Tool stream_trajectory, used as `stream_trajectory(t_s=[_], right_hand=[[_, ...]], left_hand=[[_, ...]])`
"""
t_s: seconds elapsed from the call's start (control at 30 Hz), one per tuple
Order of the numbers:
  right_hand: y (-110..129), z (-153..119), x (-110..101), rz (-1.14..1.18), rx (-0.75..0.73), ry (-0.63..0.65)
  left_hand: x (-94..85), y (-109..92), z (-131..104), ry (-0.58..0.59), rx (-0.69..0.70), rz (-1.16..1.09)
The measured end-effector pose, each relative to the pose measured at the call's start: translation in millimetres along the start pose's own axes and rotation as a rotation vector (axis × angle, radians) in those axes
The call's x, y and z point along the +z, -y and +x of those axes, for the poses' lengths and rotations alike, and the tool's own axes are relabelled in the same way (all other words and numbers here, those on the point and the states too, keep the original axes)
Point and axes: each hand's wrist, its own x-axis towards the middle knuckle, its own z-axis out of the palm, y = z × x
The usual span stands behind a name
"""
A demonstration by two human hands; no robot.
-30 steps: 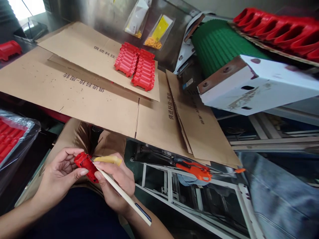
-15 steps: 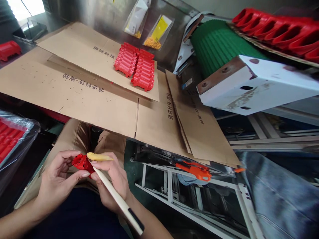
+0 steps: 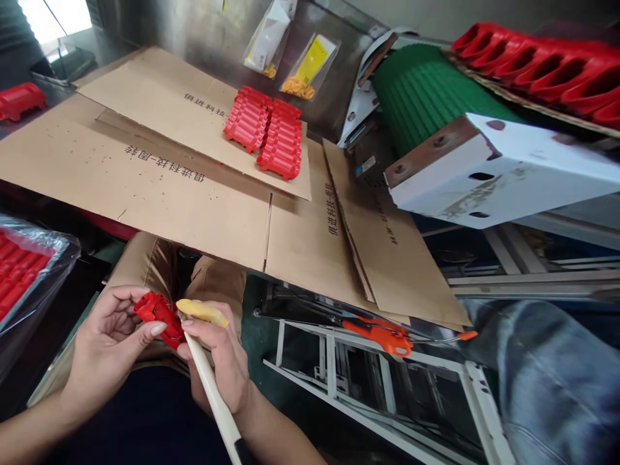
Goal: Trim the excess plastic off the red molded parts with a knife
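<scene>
My left hand is closed on a red plastic part, a short hollow piece with cut-outs, thumb on one side and fingers on the other. My right hand grips a slim tool with a cream handle and a black section near its back end. The tool's tip meets the red part's right end, but its shape is hidden. A yellow rubber finger cot covers one right-hand finger, beside the tool. Both hands are over my lap, below the cardboard's front edge.
Cardboard sheets cover the bench, with rows of red parts on top. Bags of yellow finger cots lie behind. A green ribbed conveyor belt stands right, an orange-handled tool below. A plastic-lined box holds red parts.
The red part has turned in my left hand, so more of its side shows. The tool's handle has swung to a steeper angle, its back end moving left and down.
</scene>
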Motion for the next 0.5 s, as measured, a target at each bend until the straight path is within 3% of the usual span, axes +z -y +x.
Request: stream_trajectory(t_s=[0.1,0.27,0.4,0.43,0.5], right_hand=[[-1.6,-1.9,-7.4,0.14,0.131,0.04],[-5.9,0.7,-18.7,0.68,0.469,0.024],[-10.6,6.8,-32.1,1.131,0.489,0.201],[-11.6,8.9,-35.2,1.114,0.459,0.222],[-12.7,13.1,-38.7,0.816,0.378,0.173]], left_hand=[[-3.6,2.8,3.0,0.032,-0.079,-0.112],[-3.0,2.1,8.6,0.12,-0.257,-0.355],[-3.0,0.5,11.3,0.166,-0.326,-0.4],[-3.8,1.6,10.8,0.161,-0.308,-0.381],[-6.0,5.2,8.8,0.147,-0.244,-0.315]])
